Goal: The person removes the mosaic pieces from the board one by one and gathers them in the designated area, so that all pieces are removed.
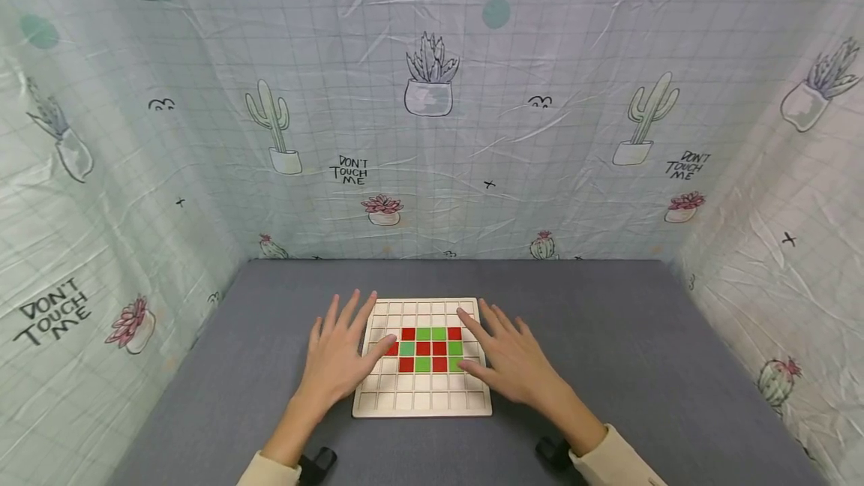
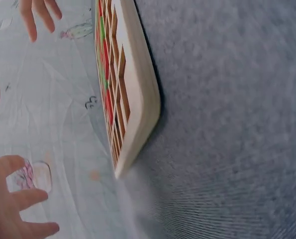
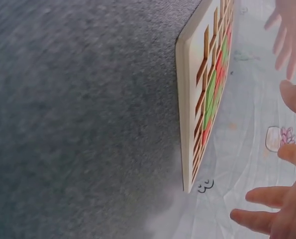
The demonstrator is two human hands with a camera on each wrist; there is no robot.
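A square wooden grid board (image 1: 421,400) lies on the grey table, and red, green and teal square tiles fill three rows of cells around its middle. My left hand (image 1: 340,357) is over the board's left edge, fingers spread and straight, its thumb overlapping a red tile (image 1: 391,349) in the head view. On the other side, my right hand (image 1: 514,357) spreads its fingers over the right edge, with the thumb near a green tile (image 1: 455,364). Both wrist views show the hands raised above the board (image 2: 147,89), holding nothing.
The grey tabletop (image 1: 607,321) stretches around the board on all sides. A pale curtain (image 1: 432,148) printed with cacti hangs behind and along both sides of the table. Black devices (image 1: 319,465) are strapped at both wrists.
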